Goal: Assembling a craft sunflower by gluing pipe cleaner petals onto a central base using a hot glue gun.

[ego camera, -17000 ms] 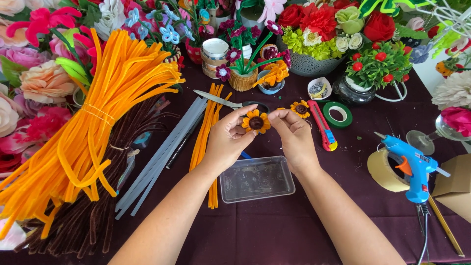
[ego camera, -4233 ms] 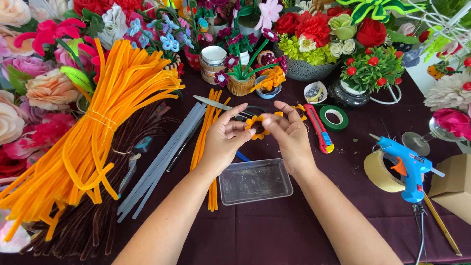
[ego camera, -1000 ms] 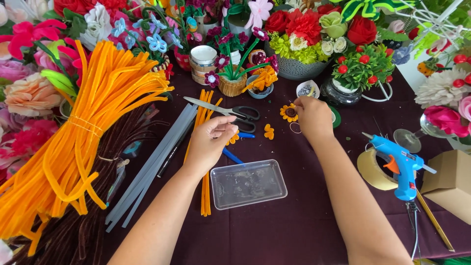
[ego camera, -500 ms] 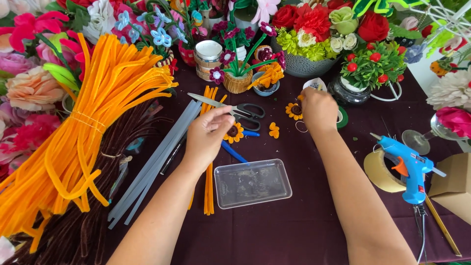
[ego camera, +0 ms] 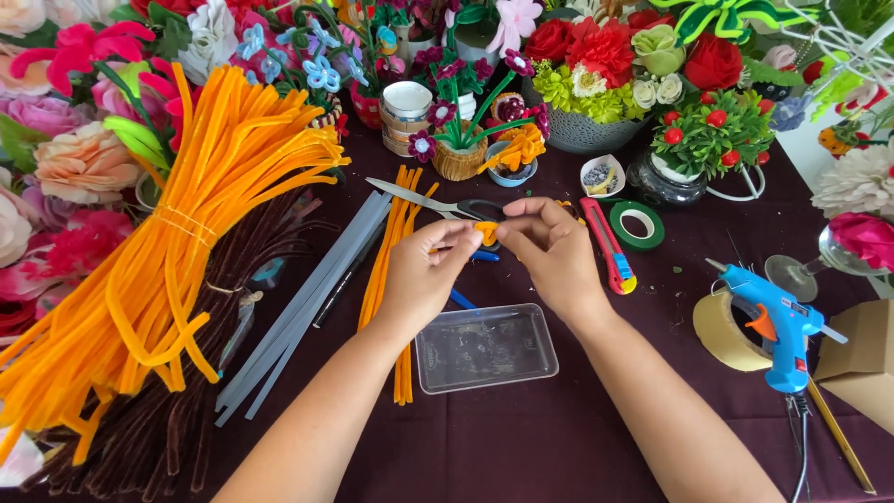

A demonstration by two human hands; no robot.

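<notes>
a desk point(ego camera: 559, 438) under a dark purple cloth is crowded along its far edge with handmade flowers in pots and bowls, red, pink, yellow and white. on the left lies a big bundle of orange pipe cleaners point(ego camera: 158, 279) over a heap of dark brown ones point(ego camera: 177, 419), with a few grey glue sticks point(ego camera: 307, 298) slanting beside them and a smaller row of orange stems point(ego camera: 391, 279) running toward the middle.

both hands meet near the centre of the desk, above a clear plastic tray point(ego camera: 486, 346). the left hand point(ego camera: 424, 275) and the right hand point(ego camera: 554, 251) have their fingers pinched closed from either side on a small orange flower piece point(ego camera: 487, 231), which is held just off the cloth between the fingertips. most of the piece is hidden by the fingers, so its shape is hard to tell.

just behind the hands lie scissors point(ego camera: 438, 200), their blades pointing left. to the right of the right hand sits a red utility knife point(ego camera: 607, 244), then a roll of green tape point(ego camera: 639, 224). further right a blue glue gun point(ego camera: 773, 326) stands next to a roll of brown tape point(ego camera: 726, 331), well apart from the hands.
</notes>
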